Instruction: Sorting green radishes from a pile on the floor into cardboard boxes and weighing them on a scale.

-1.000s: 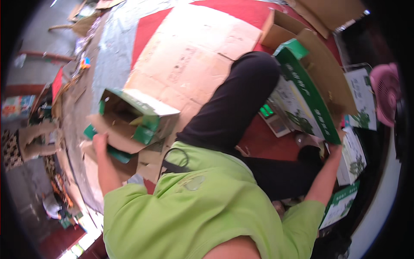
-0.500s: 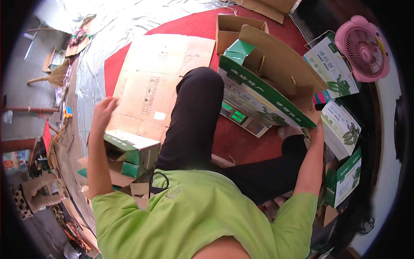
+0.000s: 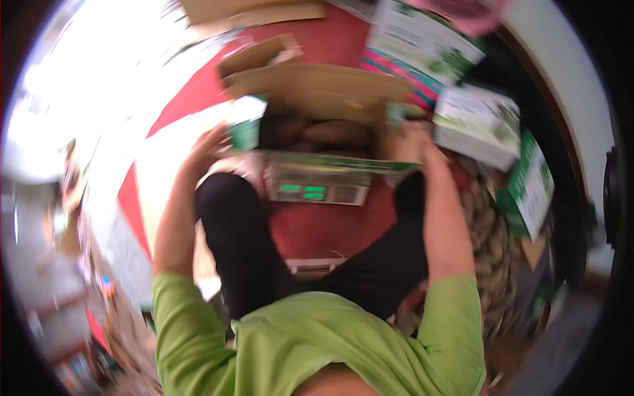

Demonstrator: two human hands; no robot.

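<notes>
Two bare hands are in view, one at each end of the box point(image 3: 323, 82). Left grip point(image 3: 206, 144): at the box's left end, fingers partly curled toward the green flap point(image 3: 246, 129); motion blur prevents telling whether it is closed on the cardboard. Right grip point(image 3: 413, 137): at the box's right end, partly curled and overlapping the brown cardboard there; how far it is closed cannot be told, for the same reason. The box lies between the two grips, open at the top, its tall brown flap raised on the side farther from the person. Contents point(image 3: 340, 134): brown, rounded pieces between the grips, kind not identifiable. Scale point(image 3: 347, 195): between the grips and nearer the person, showing under the box's near side, display lit green. Mat point(image 3: 304, 231): red, nearer the person than both grips, visible between the bent legs point(image 3: 238, 231). Brown carton point(image 3: 261, 56): beyond the left grip, behind the box. White carton point(image 3: 477, 125): just right of the right grip. Green carton point(image 3: 531, 185): farther right of that grip and nearer the person. Fan point(image 3: 469, 13): pink, beyond the right grip, cut off at the upper edge. Pile point(image 3: 492, 257): brown pieces, nearer the person than the right grip, beside the right forearm
</notes>
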